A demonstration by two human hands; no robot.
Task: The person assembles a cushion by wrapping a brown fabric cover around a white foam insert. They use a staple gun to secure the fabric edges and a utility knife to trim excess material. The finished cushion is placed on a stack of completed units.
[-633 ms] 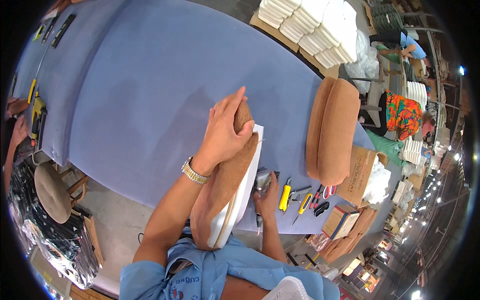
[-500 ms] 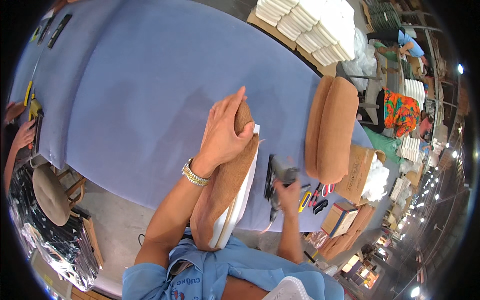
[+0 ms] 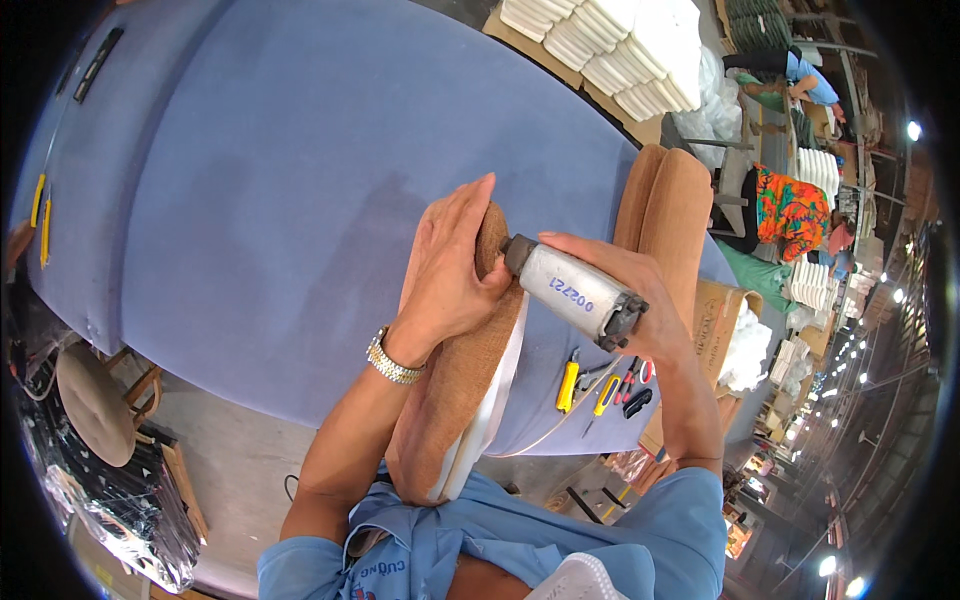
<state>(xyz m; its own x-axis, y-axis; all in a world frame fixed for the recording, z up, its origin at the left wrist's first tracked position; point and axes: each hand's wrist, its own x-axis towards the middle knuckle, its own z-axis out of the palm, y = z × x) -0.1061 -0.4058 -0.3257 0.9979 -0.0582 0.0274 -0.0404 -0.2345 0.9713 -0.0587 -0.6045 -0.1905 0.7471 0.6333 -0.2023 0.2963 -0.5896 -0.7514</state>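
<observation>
A brown fabric-covered cushion (image 3: 455,390) with a white underside stands tilted on its edge, its near end against my blue shirt. Around its upper part my left hand (image 3: 445,270) is closed, thumb on the right side and fingers along the left. My right hand (image 3: 640,290) grips a silver-grey air staple gun (image 3: 570,292). The gun's dark nose meets the cushion's edge beside my left thumb; the exact contact point is hidden. Part of my right hand's grip is hidden behind the gun's body.
Two brown cushions (image 3: 672,230) stand at the table's right end. Near them lie a yellow-handled tool (image 3: 567,388), a yellow cutter (image 3: 606,396) and red-handled scissors (image 3: 646,371). A cardboard box (image 3: 712,325) and white foam stacks (image 3: 620,55) stand beyond the blue table (image 3: 270,200).
My right hand has lifted the staple gun from low on the right to the cushion's edge. My left hand stays on the cushion. At far left, another person's hand and tool have left view.
</observation>
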